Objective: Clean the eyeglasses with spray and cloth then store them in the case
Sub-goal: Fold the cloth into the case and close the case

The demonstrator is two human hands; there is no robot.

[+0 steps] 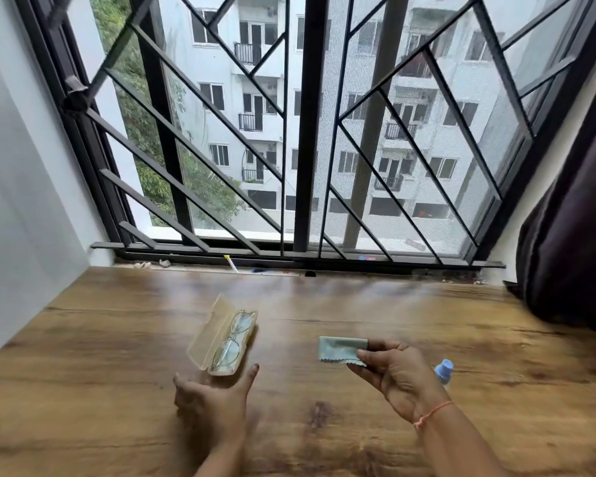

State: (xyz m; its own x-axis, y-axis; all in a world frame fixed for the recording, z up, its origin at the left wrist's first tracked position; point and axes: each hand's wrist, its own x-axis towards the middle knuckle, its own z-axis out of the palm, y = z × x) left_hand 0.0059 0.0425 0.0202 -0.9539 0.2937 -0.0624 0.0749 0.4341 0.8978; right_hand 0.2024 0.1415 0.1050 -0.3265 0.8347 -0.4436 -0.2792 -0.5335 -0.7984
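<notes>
Case [209, 333]: translucent beige, hard shell, lying open on the wooden table [117, 373], left of centre. The lid stands tilted up along the left side.
Contents: glasses [230, 351], thin metal frame, round lenses, lying in the base of the case.

Cloth [339, 349]: pale blue-green with a zigzag edge, to the right of the case and apart from it.

Spray bottle [444, 370]: blue cap; it stands on the table behind the right hand, which hides its body.

Left hand [210, 401]: low over the table at the near end of the case, thumb pointing up to the right, fingers spread loosely. It grasps nothing. The image is blurred here, so I cannot tell whether it touches the case.

Right hand [399, 376]: raised to the right of the case, palm turned leftward, pinching the right edge of the cloth between thumb and fingertips. An orange thread [432, 413] circles the wrist.

Surroundings: a barred window [303, 132] behind the table and a dark curtain [572, 235] at right.
</notes>
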